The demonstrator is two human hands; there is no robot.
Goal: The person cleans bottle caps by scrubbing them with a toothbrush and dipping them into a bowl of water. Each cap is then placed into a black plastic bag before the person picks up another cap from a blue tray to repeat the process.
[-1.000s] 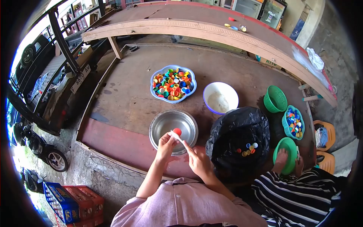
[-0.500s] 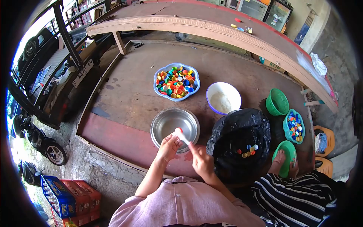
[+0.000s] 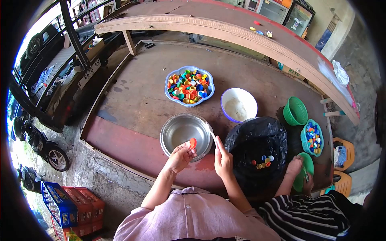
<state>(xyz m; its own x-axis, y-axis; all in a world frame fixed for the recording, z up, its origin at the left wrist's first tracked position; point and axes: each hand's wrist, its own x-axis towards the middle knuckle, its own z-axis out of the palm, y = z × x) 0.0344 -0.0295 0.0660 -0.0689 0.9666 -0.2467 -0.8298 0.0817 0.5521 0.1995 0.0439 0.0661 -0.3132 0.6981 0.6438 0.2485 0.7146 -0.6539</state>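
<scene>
My left hand [image 3: 180, 157] pinches an orange-red bottle cap [image 3: 193, 143] over the near rim of a metal basin [image 3: 175, 136]. In my right hand [image 3: 223, 161] is a slim white tool [image 3: 210, 130], its head pointing up and away; its exact kind is hard to make out. The tool stands apart from the cap, to its right. Just right of this hand lies a black plastic bag [image 3: 241, 134] shaped like a bowl, with several caps on it. Beyond the basin sits a blue scalloped basket [image 3: 167, 92] full of coloured caps.
A white and purple bowl [image 3: 248, 102] stands behind the bag. To the right are a green basket [image 3: 295, 111] and a turquoise basket [image 3: 307, 148] of caps. A co-worker's hand [image 3: 294, 166] is at a green bowl [image 3: 309, 164]. A raised wooden shelf [image 3: 193, 22] crosses the back.
The white tool has come away from the cap, and its head now points up. My left hand has turned the cap. The co-worker's hand has lifted toward the green bowl's edge.
</scene>
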